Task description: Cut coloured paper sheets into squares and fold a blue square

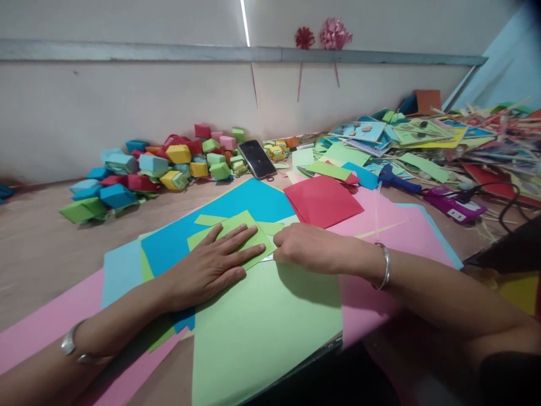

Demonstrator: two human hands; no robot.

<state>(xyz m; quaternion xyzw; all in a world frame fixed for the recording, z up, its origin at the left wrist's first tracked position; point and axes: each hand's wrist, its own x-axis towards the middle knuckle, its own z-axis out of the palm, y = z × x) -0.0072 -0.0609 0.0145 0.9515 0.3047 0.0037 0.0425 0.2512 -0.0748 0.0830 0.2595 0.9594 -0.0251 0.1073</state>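
My left hand (220,262) lies flat, fingers spread, on a yellow-green piece of paper (247,223). Beside it, my right hand (302,248) is closed at that paper's right edge; whatever its fingers hold is hidden. A thin whitish strip (269,257) shows between the paper and the right fingers, too little of it to name. Under both hands are a large light-green sheet (270,327) and a blue sheet (253,197). A red paper square (323,200) rests just beyond my right hand.
Several small folded paper boxes (154,163) are heaped at the back left, next to a phone (256,159). On the right lie a blue glue gun (397,179), a purple power strip (456,204) with a black cable, and piled paper cards (422,132). Pink sheets (380,214) cover the table's right side.
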